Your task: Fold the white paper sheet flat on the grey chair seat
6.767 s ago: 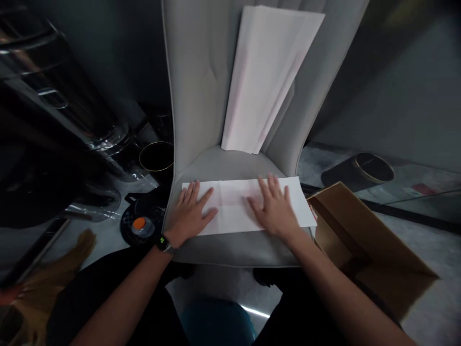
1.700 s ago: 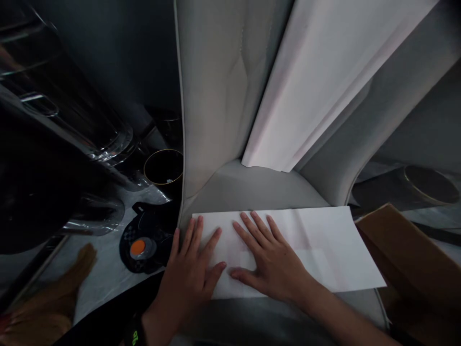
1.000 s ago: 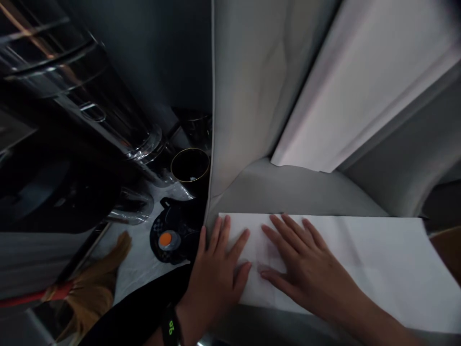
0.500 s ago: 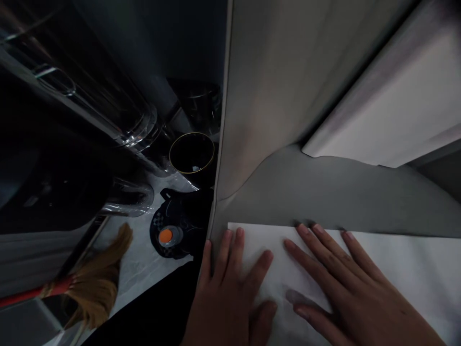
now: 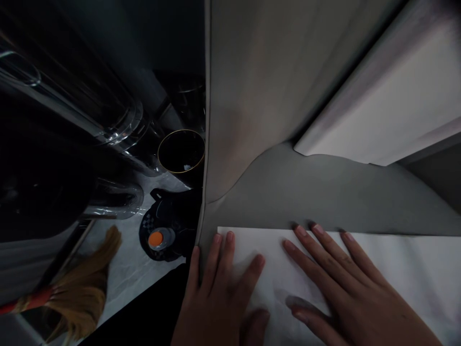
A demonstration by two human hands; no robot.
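Note:
A white sheet of paper (image 5: pixel 403 259) lies on a grey padded surface (image 5: pixel 324 192), its straight far edge running left to right. My left hand (image 5: pixel 221 293) rests at the paper's left end with fingers spread; the outermost finger reaches onto the grey surface near its left rim. Flat on the sheet, my right hand (image 5: pixel 345 283) has its fingers stretched out, three tips at or just over the far edge. The thumb stands apart from the fingers. Neither hand grips anything. The near part of the paper is out of view.
Beyond the paper, the grey surface meets an upright padded side; a pale cushion-like panel (image 5: pixel 385 96) rises at right. Left and lower on the floor are a gold-rimmed black bin (image 5: pixel 182 163), a dark bag (image 5: pixel 180 211) with an orange-capped bottle (image 5: pixel 158 239), and a straw broom (image 5: pixel 82 293).
The view has shifted slightly, so the floor things and the grey edge sit further left. My left hand appears shifted left with them; my right hand stays nearly in the same place.

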